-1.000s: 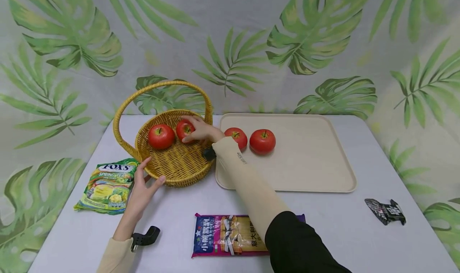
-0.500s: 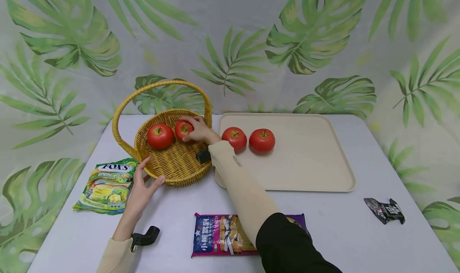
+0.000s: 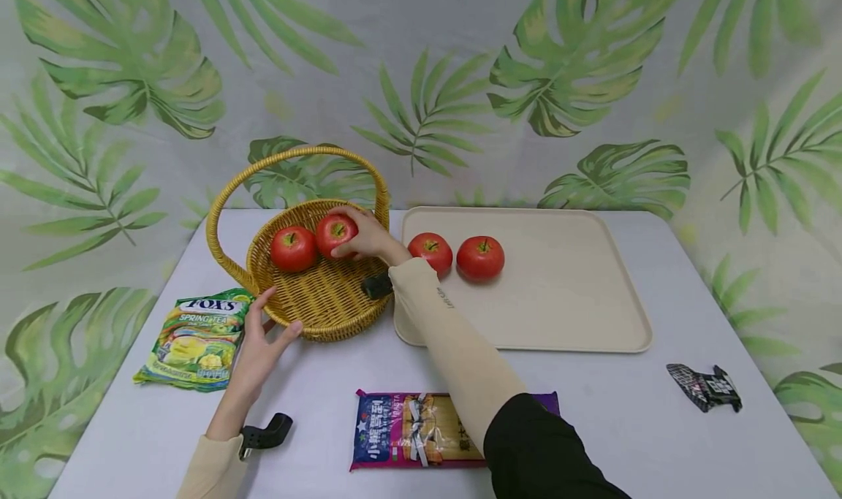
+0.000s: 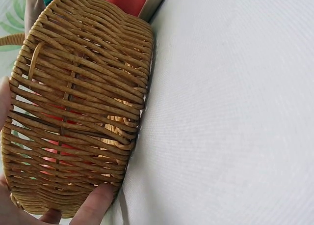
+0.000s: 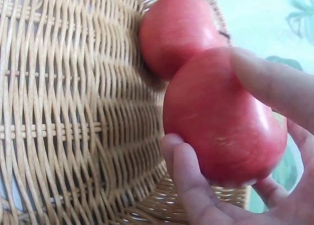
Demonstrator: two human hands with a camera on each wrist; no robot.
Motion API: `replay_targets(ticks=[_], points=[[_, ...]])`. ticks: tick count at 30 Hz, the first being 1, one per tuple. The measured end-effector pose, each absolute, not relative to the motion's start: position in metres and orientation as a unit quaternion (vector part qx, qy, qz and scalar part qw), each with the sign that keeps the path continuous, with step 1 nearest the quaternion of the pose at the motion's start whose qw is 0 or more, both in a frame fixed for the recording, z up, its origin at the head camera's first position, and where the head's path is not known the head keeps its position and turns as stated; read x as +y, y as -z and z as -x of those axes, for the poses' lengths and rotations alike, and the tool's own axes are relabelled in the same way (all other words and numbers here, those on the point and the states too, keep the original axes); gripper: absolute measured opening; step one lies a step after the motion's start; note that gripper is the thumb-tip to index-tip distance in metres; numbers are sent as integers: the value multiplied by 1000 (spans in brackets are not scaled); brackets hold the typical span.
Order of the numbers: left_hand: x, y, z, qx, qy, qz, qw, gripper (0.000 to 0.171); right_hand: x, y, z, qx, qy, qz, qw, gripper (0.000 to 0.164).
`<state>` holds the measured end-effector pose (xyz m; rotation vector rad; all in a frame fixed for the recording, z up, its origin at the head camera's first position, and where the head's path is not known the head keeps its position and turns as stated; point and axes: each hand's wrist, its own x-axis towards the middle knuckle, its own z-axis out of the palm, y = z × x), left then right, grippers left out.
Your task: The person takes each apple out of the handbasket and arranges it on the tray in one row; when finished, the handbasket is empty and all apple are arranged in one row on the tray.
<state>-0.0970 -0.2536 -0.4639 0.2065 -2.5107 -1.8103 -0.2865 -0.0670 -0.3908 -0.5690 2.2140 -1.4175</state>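
In the head view my right hand (image 3: 365, 236) grips a red apple (image 3: 336, 234) inside a yellow wicker basket (image 3: 329, 298), toward its back right. Up close in the right wrist view, thumb and fingers curl around that apple (image 5: 221, 122), which overlaps a second apple (image 5: 179, 31) in the view. That second apple (image 3: 293, 249) sits in the basket on the left. My left hand (image 3: 259, 349) is spread against the basket's front left side. Its fingers (image 4: 95, 203) touch the woven outer wall (image 4: 78, 112) in the left wrist view.
A beige tray (image 3: 559, 294) stands right of the basket, bearing two more apples (image 3: 481, 258) at its left. A green candy bag (image 3: 197, 342) lies left of the basket. In front lies a pasta packet (image 3: 411, 429), partly under the right arm; a small black wrapper (image 3: 707, 387) is far right.
The right hand has raised its apple slightly and turned it a little, bringing it nearer the other apple in the basket. The left hand and the basket stay put.
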Motion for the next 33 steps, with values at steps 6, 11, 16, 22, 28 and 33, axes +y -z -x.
replay_targets(ticks=[6, 11, 16, 22, 28, 33], points=[[-253, 462, 97, -805, 589, -66, 17, 79, -60, 385, 287, 801, 497, 255, 214, 70], [-252, 459, 98, -806, 587, -71, 10, 79, -46, 376, 283, 795, 478, 310, 208, 68], [-253, 458, 99, -803, 591, -72, 0, 78, -23, 367, 276, 789, 470, 337, 209, 68], [-252, 458, 98, -801, 595, -65, 5, 78, 12, 355, 273, 788, 475, 326, 216, 68], [-252, 461, 97, -802, 594, -62, 14, 78, 53, 355, 276, 796, 487, 303, 196, 67], [-253, 464, 96, -804, 591, -60, 22, 78, 91, 356, 279, 805, 503, 264, 172, 67]])
